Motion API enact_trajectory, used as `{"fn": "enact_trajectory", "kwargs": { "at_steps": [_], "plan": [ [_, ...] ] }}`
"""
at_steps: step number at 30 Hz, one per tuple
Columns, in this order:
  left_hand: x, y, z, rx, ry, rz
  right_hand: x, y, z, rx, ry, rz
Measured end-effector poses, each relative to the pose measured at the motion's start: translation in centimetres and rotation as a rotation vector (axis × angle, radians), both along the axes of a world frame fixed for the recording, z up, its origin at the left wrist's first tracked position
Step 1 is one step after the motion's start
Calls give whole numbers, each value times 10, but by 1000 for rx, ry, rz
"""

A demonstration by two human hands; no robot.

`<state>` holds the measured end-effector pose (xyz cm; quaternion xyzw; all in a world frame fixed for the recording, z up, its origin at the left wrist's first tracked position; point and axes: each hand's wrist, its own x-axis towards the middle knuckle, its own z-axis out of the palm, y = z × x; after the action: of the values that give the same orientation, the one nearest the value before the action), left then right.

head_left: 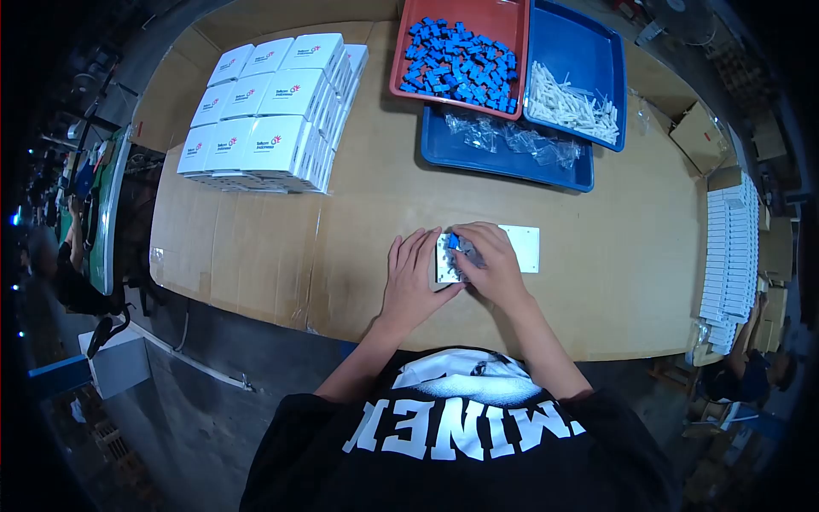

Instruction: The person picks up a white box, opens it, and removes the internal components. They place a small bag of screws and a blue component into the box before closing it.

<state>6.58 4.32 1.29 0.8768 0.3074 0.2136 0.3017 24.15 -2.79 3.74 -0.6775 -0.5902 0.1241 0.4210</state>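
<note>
A small white box (441, 271) lies on the cardboard-covered table in front of me, its white flap or lid (522, 249) spread out to the right. My left hand (413, 280) holds the box at its left side, fingers along the edge and thumb near the bottom corner. Over the box, my right hand (493, 263) is closed with its fingertips at a small blue plastic piece (453, 242). Greyish, shiny material (461, 254) shows under the right fingers; its kind is hard to make out. The right hand hides much of the box.
White printed boxes (270, 102) are stacked at the back left. A red tray (396, 68) of blue pieces, a blue tray (621, 94) of white sticks and a lower blue tray (503, 173) with clear bags stand behind. More white boxes (727, 256) line the right edge.
</note>
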Motion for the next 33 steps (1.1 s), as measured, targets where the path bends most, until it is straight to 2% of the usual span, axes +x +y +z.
{"fn": "enact_trajectory", "kwargs": {
  "at_steps": [25, 33],
  "plan": [
    [-1, 2, -3, -21, 11, -4, -6, 8, -9, -49, -180, 64],
    [-1, 2, -6, -17, -2, -1, -20, -2, 3, -150, -404, 87]
  ]
}}
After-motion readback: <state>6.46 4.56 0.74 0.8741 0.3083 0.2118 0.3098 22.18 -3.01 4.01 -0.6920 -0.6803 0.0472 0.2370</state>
